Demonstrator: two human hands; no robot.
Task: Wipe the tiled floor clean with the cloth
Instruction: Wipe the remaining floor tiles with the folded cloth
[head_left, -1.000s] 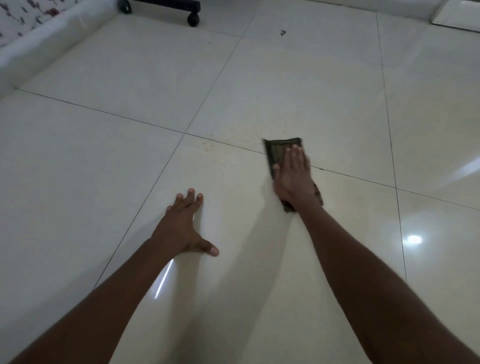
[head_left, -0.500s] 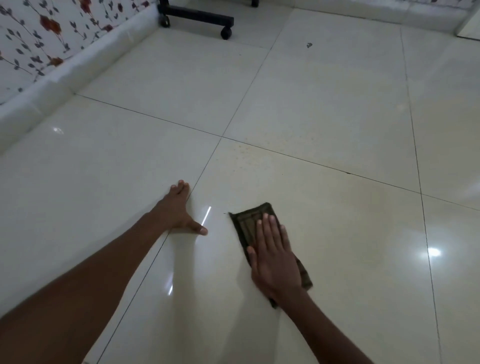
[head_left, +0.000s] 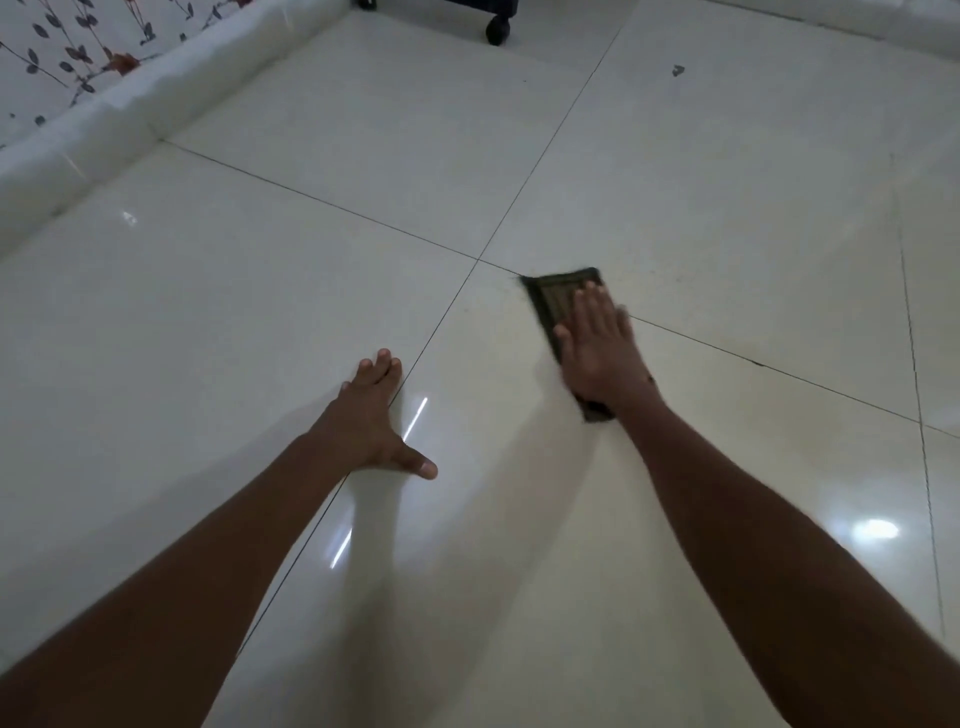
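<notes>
Floor: the glossy cream tiled floor (head_left: 311, 270) fills the view, crossed by thin dark grout lines that meet just ahead of the hands. Faint brownish speckling is seen on the tile beyond the grout line, past the cloth.
Wall: a white skirting ledge (head_left: 171, 98) under floral-patterned wallpaper (head_left: 62, 47) runs along the far left.
Furniture: a black frame on a castor wheel (head_left: 497, 31) stands at the top edge, well apart from the work.
Left hand: the left hand (head_left: 371, 415) is laid flat on the tile, fingers straight and thumb spread wide, across a grout line; nothing is held, and it is judged to be bearing the body's weight.
Right hand: the right hand (head_left: 597, 353) is pressed flat on the cloth with fingers straight and together; the cloth is pinned by the palm, not gripped.
Cloth: the dark olive folded rectangular cloth (head_left: 556, 296) lies flat on the floor under the right hand, its far end reaching the grout line near the tile junction, its near end showing at the wrist.
Debris: a small dark speck (head_left: 677, 70) lies on a far tile.
Step in hand: a wiping stroke is judged to be in progress, at its far reach.
Next move: steady downward pressure is called for while the cloth is drawn across the speckled patch; the far tiles and the speck appear not yet dealt with.
</notes>
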